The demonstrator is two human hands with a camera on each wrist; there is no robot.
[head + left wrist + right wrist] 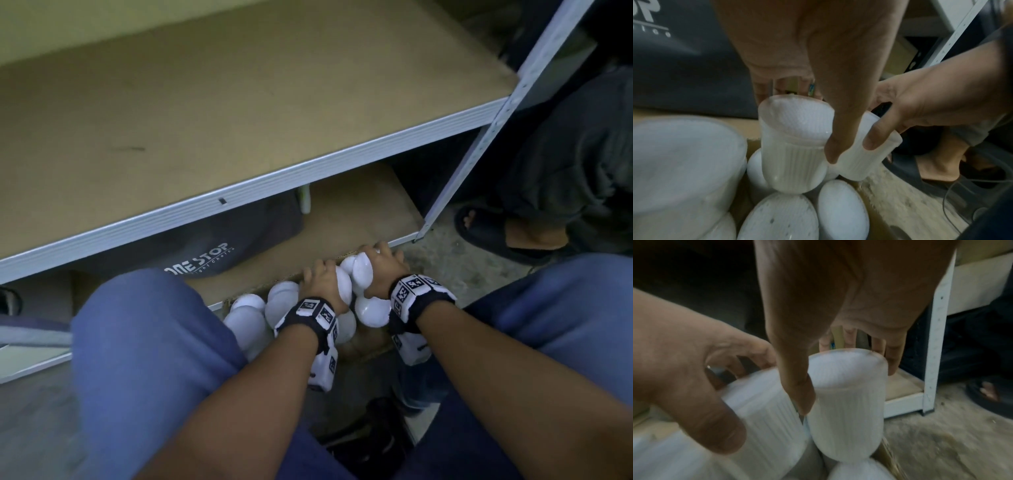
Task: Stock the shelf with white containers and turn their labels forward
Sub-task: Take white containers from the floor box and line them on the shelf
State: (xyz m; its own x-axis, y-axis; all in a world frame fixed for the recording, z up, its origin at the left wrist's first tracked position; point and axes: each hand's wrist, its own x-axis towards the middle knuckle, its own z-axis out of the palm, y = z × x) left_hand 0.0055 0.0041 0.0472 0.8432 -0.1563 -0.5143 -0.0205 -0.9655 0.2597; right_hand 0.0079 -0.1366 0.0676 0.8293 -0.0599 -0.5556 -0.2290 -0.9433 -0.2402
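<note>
Shelf (239, 113): bare brown board with a white metal edge, filling 10 to 1 o'clock in the head view.
Dark bag (219, 240): on the lower board under the shelf, white lettering, at about 11 o'clock from the hands.
Container pile (250, 318): white ribbed containers crowded in a cardboard box between the knees, near centre.
Left hand (323, 286): fingers and thumb curled round one white container (793, 146), held just above the pile.
Right hand (382, 270): fingers wrapped round a second container (846, 402), touching the first at its 3 o'clock.
</note>
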